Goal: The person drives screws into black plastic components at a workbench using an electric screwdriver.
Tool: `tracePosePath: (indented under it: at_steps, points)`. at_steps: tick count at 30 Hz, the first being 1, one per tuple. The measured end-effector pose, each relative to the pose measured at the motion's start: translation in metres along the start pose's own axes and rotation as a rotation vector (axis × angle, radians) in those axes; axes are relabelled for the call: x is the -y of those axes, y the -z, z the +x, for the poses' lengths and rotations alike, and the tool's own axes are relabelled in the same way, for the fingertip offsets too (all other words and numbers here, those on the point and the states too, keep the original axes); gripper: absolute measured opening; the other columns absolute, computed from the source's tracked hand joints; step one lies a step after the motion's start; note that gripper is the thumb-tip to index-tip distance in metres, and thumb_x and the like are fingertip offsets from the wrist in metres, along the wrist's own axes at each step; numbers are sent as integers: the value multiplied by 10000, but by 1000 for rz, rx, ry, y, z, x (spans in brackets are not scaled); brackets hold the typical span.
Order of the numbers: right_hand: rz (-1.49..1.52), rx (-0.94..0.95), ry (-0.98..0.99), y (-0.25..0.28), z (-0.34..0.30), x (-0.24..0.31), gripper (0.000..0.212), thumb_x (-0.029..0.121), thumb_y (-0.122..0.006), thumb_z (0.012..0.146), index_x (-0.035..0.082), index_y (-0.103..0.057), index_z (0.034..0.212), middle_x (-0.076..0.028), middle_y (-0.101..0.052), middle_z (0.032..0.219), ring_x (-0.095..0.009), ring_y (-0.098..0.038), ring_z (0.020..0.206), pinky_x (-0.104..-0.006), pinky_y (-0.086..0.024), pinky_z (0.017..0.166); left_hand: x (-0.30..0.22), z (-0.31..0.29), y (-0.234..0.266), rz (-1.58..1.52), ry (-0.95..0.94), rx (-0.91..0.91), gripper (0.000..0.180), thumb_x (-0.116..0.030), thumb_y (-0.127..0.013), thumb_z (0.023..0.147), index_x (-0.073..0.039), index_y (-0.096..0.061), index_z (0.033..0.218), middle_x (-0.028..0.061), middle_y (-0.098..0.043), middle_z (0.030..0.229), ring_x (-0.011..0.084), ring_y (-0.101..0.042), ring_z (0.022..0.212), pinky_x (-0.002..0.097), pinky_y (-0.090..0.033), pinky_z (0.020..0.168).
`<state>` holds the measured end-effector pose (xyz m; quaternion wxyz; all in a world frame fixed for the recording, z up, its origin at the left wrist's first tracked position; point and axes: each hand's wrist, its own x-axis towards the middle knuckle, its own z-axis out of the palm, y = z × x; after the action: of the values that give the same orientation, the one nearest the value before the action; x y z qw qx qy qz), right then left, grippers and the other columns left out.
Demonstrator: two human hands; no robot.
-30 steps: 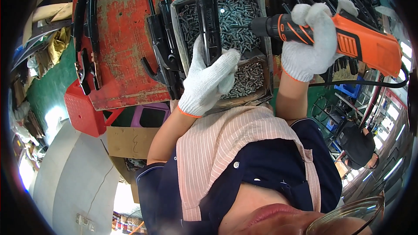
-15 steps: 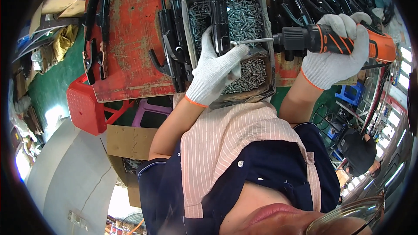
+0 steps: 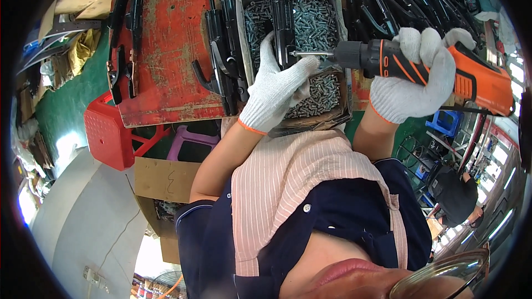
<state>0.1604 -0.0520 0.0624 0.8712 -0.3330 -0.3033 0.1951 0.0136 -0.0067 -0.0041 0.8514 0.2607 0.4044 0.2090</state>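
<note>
My left hand point(image 3: 277, 86), in a white knitted glove, closes round the lower end of a glossy black tube point(image 3: 281, 19) lying across the screw box. My gloved right hand point(image 3: 417, 75) grips an orange and black power screwdriver point(image 3: 382, 58) held nearly level. The driver's long bit point(image 3: 313, 53) points left, and its tip meets the tube's side just above my left thumb. Whether a screw sits at the tip is too small to tell. Under the tube is a box point(image 3: 240, 27) full of small silvery screws point(image 3: 318, 22), with more screws in its near part.
More black tubular parts lie left of the box point(image 3: 221, 50), at the far left point(image 3: 133, 16) and heaped at the right point(image 3: 382, 0) on the worn red table point(image 3: 172, 33). A red stool point(image 3: 108, 138), a purple stool point(image 3: 191, 141) and a cardboard box point(image 3: 166, 180) stand below its near edge.
The screwdriver has come closer to the tube, its back end dropping slightly, and less of the bit shows. My left hand and the tube have shifted a little to the right.
</note>
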Motion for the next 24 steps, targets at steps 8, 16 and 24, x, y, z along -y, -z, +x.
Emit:
tracePosePath:
  at_steps: [8,16,24]
  points:
    - [-339,194,70,-33,-11,-1,354,-20,-464,842,34,-402,1186,-43,-379,651,-113,-355,507,-247,-352,506,1,-1,5,1,38,-16,926,-102,-742,777,-58,-106,1449,43,-554,797,97,-524,515,239,-422,403]
    - [-250,374,39,-32,6,-8,372,-29,-517,827,61,-399,1167,-53,-412,651,-126,-403,502,-251,-379,510,-3,1,3,57,91,-2,921,-123,-737,786,-56,-107,1454,24,-556,760,92,-511,513,240,-429,427]
    - [-313,208,23,-45,-3,-5,441,-79,-496,806,35,-411,1224,-65,-472,674,-135,-403,520,-284,-388,540,-9,2,2,73,76,20,947,-118,-727,788,-77,-66,1465,32,-554,773,97,-522,536,240,-428,438]
